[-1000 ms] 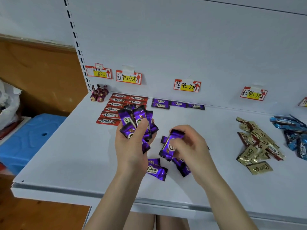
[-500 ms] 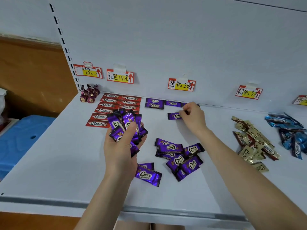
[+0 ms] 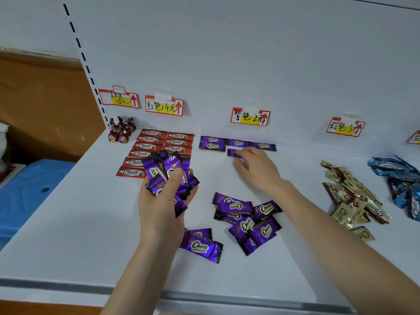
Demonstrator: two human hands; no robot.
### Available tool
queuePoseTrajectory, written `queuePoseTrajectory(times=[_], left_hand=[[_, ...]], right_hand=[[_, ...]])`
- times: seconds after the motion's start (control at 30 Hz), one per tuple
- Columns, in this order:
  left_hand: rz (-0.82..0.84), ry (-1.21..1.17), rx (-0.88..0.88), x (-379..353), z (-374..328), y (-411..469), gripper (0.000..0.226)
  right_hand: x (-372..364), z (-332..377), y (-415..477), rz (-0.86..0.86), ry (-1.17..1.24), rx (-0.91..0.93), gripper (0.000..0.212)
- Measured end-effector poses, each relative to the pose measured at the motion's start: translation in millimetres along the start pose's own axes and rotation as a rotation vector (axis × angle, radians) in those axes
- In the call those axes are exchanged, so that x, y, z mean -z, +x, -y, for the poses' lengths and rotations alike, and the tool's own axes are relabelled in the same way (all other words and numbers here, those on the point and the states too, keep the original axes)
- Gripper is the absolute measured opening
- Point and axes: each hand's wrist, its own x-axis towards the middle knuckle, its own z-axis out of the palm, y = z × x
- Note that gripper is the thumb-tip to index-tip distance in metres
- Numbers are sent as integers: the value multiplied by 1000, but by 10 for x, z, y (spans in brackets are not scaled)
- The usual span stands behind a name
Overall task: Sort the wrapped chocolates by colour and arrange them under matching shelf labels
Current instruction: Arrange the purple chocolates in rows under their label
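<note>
Left hand — fingers curled round a purple chocolate bundle; right hand — fingers extended, tips resting on a single purple chocolate, 6 o'clock from the purple label.

Loose pile on shelf, before back row; heap right

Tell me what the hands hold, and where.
Left hand grips a purple chocolate bunch by lower half; right hand touches one purple chocolate at its end, grip unclear.
</note>
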Motion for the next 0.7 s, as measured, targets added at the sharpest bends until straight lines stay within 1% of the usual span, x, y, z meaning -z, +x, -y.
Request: queuePoseTrajectory(times=[0.1, 0.23, 0.37, 0.53, 0.7], left_hand=[[-4, 3, -4, 9, 3, 13, 31], [-4, 0, 3, 15, 28, 25, 25], [7, -1, 6, 23, 49, 15, 25], [26, 4, 12, 26, 56, -6, 30], [59, 4, 66, 48, 48, -15, 33]], right_hand=[[-3, -3, 46, 13, -14, -3, 38], [-2, -10, 68, 31, -13, 6, 39], [-1, -14, 69, 39, -15, 30, 40], [-28, -27, 69, 51, -37, 35, 43], [-41, -35, 70, 80, -44, 20, 44]])
